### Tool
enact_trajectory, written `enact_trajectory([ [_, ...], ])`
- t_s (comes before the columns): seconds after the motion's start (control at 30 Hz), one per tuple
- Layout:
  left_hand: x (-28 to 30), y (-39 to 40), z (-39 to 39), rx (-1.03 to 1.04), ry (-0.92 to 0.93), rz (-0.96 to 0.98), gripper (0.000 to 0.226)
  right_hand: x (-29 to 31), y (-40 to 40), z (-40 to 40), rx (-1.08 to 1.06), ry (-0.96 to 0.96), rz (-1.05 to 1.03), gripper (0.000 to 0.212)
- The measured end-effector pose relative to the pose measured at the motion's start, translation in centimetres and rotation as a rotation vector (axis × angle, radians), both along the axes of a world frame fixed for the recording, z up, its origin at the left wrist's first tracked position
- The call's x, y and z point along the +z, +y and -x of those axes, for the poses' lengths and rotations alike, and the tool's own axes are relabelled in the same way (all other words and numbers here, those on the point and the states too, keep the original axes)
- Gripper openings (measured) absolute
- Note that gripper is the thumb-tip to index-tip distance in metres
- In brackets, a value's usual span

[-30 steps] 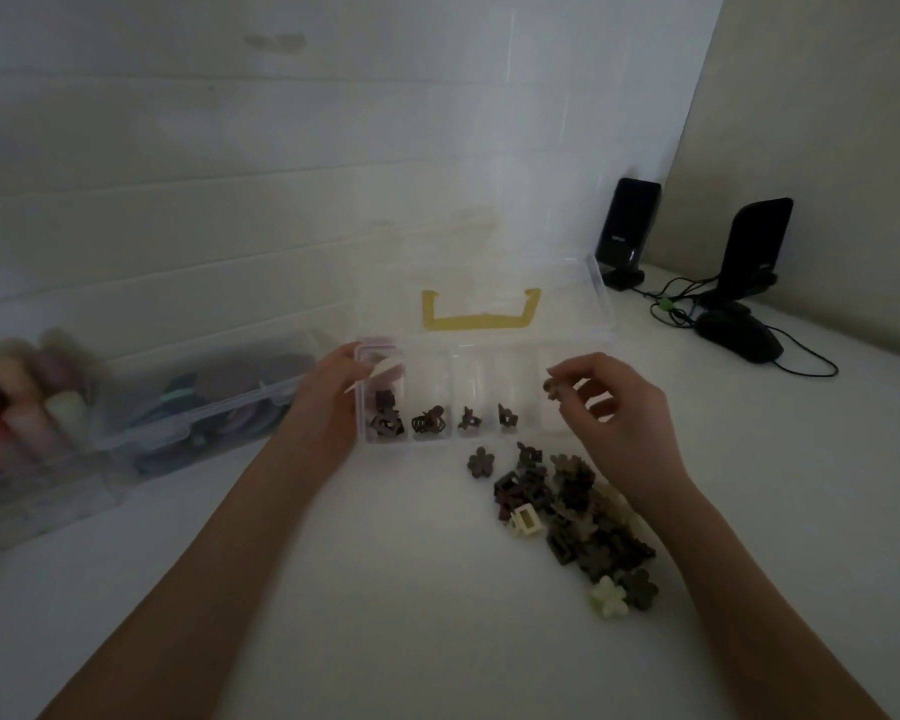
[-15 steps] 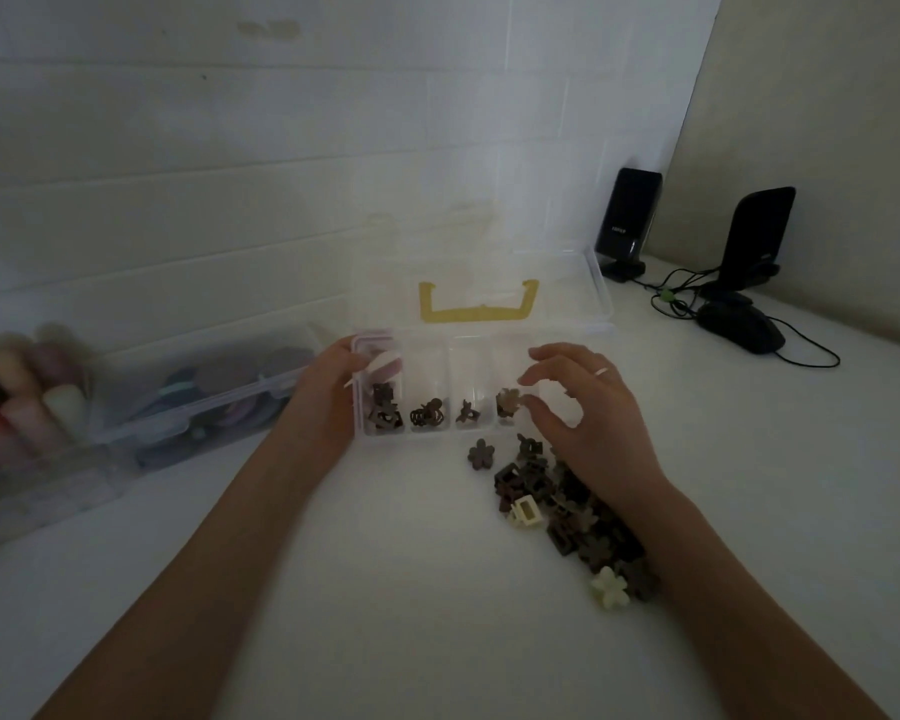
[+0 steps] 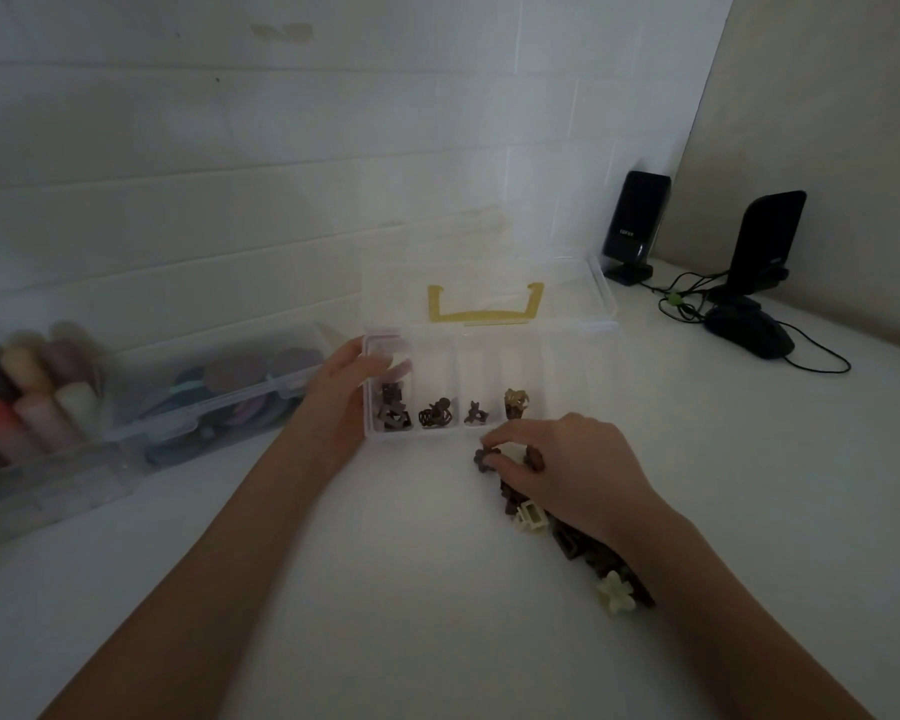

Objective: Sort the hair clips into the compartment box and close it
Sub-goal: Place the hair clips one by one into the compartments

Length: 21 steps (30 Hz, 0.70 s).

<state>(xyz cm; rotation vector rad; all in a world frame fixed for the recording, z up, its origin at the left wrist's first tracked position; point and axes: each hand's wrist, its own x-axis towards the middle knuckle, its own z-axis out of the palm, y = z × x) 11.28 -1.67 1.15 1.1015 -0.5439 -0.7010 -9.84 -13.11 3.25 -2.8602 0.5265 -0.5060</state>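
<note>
A clear compartment box [image 3: 437, 350] stands open on the white table, its lid with a yellow handle [image 3: 484, 309] leaning back. Several compartments hold small dark clips; the fourth holds a tan clip [image 3: 515, 398]. My left hand [image 3: 341, 394] grips the box's left end, thumb over the rim. My right hand [image 3: 567, 472] is down on the pile of hair clips [image 3: 567, 543] in front of the box, fingertips pinching a dark flower-shaped clip [image 3: 485, 458]. A cream square clip [image 3: 531, 516] and a cream flower clip [image 3: 615, 595] lie in the pile, part of which my hand hides.
A long clear case [image 3: 219, 392] of coloured items and a tub of pastel rolls [image 3: 27, 402] stand at the left by the wall. Two black speakers [image 3: 635, 220] [image 3: 765, 241], a mouse [image 3: 749, 332] and cables lie at the back right.
My right hand dropped a tan clip into the fourth compartment, then came down to the pile and took hold of the dark flower clip. My left hand stayed on the box.
</note>
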Motion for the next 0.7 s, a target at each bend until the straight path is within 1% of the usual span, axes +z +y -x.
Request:
enact_trajectory([
  [0.1, 0.07, -0.19, 0.24, 0.004, 0.002, 0.009, 0.052, 0.04, 0.15, 0.0, -0.03, 0.001, 0.014, 0.03],
  [0.2, -0.02, -0.23, 0.47, -0.008, 0.025, 0.016, 0.067, 0.04, 0.12, -0.1, -0.062, 0.025, 0.029, 0.032],
  [0.27, -0.18, -0.24, 0.48, 0.0, 0.034, 0.012, 0.072, 0.04, 0.07, -0.28, -0.094, 0.054, 0.015, 0.032],
  [0.33, -0.29, -0.2, 0.43, -0.001, 0.03, 0.007, 0.072, 0.0, 0.14, -0.5, -0.12, 0.081, 0.004, 0.034],
  [0.4, -0.43, -0.22, 0.25, -0.005, 0.02, -0.003, 0.068, -0.11, 0.26, -0.6, -0.138, 0.067, -0.02, 0.031],
  [0.57, -0.34, -0.25, 0.15, -0.004, 0.024, -0.011, 0.05, -0.18, 0.35, -0.18, -0.07, -0.035, -0.108, 0.018],
  [0.63, -0.38, -0.21, 0.03, -0.009, 0.009, -0.006, 0.046, -0.11, 0.44, -0.05, -0.041, -0.143, -0.153, 0.013],
  [0.7, -0.43, -0.14, -0.21, -0.014, -0.002, 0.009, 0.042, -0.09, 0.29, -0.07, -0.069, -0.275, -0.143, 0.007],
])
